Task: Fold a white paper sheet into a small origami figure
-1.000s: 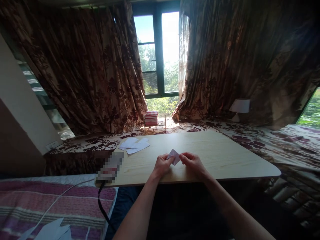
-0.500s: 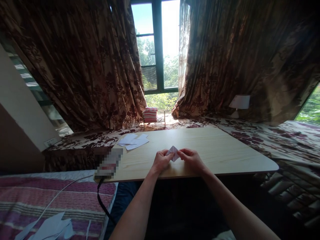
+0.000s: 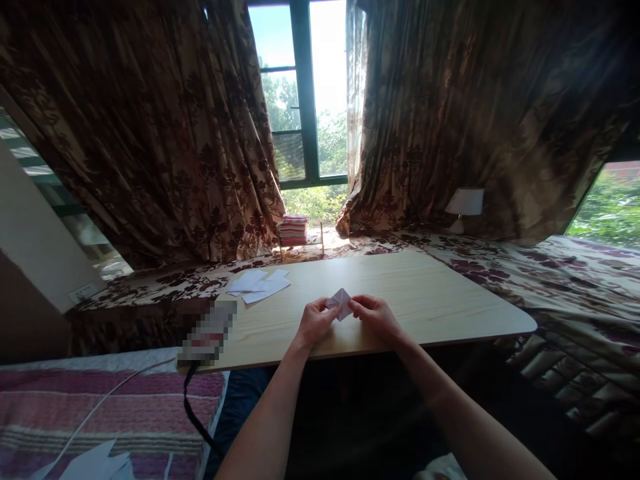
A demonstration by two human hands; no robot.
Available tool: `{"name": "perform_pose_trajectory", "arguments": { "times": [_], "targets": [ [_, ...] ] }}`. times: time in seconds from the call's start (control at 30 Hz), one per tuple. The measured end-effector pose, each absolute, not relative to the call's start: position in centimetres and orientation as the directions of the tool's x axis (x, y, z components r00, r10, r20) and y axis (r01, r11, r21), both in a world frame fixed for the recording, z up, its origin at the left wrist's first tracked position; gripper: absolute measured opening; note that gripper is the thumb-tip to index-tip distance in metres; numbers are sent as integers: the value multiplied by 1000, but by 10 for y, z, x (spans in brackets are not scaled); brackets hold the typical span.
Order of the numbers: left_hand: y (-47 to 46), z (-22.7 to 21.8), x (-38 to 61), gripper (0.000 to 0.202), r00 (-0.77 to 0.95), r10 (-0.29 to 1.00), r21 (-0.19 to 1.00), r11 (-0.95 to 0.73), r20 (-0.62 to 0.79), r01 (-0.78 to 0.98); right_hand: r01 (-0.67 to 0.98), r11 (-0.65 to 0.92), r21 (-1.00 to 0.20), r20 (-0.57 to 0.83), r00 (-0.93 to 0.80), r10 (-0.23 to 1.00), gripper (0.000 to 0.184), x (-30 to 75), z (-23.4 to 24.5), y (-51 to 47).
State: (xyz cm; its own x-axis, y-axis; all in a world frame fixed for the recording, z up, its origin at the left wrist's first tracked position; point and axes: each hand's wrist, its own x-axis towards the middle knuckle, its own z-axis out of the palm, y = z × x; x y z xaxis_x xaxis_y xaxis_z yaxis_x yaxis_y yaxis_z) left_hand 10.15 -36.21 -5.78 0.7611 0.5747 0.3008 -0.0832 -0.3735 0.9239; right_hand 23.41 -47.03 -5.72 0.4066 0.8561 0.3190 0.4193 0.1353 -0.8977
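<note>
Between my two hands is a small piece of folded white paper (image 3: 342, 305), turned like a diamond with creases crossing at its middle. My left hand (image 3: 317, 323) pinches its left side, thumb on the front. On the right corner, the thumb and fingertips of my right hand (image 3: 375, 315) are closed. Both hands are over the front part of the pale wooden table (image 3: 425, 287). How the paper's back is folded is hidden from me.
Several white paper sheets (image 3: 259, 285) lie at the table's back left. A blurred-out object (image 3: 209, 332) with a black strap (image 3: 193, 407) is at the left front corner. More paper (image 3: 97, 463) lies on the striped bed (image 3: 125, 407). A lamp (image 3: 465, 202) stands behind, right.
The whole view has shifted slightly, so the scene sits further left. My hands keep their pinch on the paper, and a bit more of its face shows.
</note>
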Motion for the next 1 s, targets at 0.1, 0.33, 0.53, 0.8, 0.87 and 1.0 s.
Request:
{"name": "perform_pose_trajectory", "arguments": {
  "times": [0.1,0.33,0.53,0.8,0.87,1.0],
  "targets": [
    [-363,-56,101,24,765,550,916,-381,335,-127,410,148,-900,327,411,851,25,236,-57,-469],
    [-364,-53,100,23,753,552,914,-371,358,-162,376,178,-909,336,411,847,26,236,-54,-470],
    [-366,-51,100,21,742,568,919,-357,357,-169,340,209,-917,344,408,846,24,234,-53,-473],
    [-367,-50,100,23,743,572,922,-353,347,-159,334,227,-915,364,439,821,23,236,-59,-470],
    [-366,-51,99,25,738,582,925,-349,341,-153,337,227,-914,366,440,820,23,236,-59,-471],
    [-366,-51,100,26,734,597,933,-329,325,-146,338,230,-912,369,439,819,24,235,-58,-472]
  ]
}}
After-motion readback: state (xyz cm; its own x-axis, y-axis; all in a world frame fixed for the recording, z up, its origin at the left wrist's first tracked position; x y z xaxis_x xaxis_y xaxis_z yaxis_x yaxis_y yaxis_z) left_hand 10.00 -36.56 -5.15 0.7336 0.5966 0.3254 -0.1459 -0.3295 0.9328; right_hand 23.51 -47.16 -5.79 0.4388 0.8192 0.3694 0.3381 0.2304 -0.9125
